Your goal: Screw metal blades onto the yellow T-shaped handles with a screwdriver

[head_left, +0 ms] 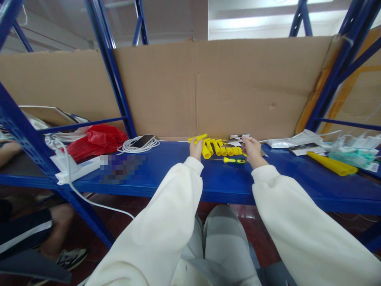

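A row of several yellow plastic tubes [222,149] lies on the blue shelf [166,174] against the cardboard back wall. My left hand [195,149] rests at the left end of the row and grips a yellow piece [197,138] that sticks out to the upper right. My right hand [252,151] is at the right end of the row, fingertips on small white packets [239,137]; whether it holds one I cannot tell. A small screwdriver with a yellow and green handle [233,160] lies between my hands, just in front of the tubes.
A phone [143,140] lies on a coiled white cable [131,147] to the left, beside a red plastic bag [97,141] and a white power strip [79,169]. A long yellow tube [331,163], clear bags and papers lie at the right. Another person's leg [53,226] is at lower left.
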Motion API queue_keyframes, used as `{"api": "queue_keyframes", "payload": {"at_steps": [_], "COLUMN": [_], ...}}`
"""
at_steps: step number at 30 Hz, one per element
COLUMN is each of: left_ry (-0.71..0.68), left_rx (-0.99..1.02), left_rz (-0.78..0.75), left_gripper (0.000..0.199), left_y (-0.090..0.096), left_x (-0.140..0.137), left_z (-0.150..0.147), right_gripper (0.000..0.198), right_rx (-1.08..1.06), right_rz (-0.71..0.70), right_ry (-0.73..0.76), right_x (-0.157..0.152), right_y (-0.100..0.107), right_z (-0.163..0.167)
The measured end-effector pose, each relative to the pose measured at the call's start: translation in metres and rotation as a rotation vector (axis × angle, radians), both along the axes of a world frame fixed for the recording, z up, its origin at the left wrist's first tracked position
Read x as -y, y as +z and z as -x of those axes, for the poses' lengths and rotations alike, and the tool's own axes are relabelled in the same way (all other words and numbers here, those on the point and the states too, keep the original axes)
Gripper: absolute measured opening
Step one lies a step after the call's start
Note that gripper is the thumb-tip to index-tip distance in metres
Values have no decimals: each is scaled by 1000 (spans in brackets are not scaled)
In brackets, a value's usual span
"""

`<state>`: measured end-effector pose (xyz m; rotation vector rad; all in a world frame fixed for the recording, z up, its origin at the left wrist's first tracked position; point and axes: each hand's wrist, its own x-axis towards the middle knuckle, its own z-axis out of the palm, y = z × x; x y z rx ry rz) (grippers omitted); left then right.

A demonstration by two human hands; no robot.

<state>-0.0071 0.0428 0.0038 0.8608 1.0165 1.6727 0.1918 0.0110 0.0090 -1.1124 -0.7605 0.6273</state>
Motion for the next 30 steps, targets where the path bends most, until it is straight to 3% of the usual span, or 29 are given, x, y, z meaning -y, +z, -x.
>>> {"api": "queue_keyframes", "payload": {"at_steps": [6,16,19,23,30], "left_ry": [-22,-46,-46,-63,-62], "left_rx": [3,36,29,11,44], "left_rz": [16,19,40,55,60], "left_gripper": [56,48,48,51,53], "left_y": [5,9,12,14,12], "left_x": [11,26,31,33,29], "left_z": [-2,-6,-6,-6,-5], "right_gripper": [37,21,6,38,47], "right_rx": [-13,8,38,92,64], "right_rz": [-63,132,156,164,115], "right_ry": [-84,-196,-109,106,90], "right_x": [-2,-41,-53,-63,-51], "right_y": [4,27,21,4,-4], "right_z": [-11,-47,-56,-71,-85]}}
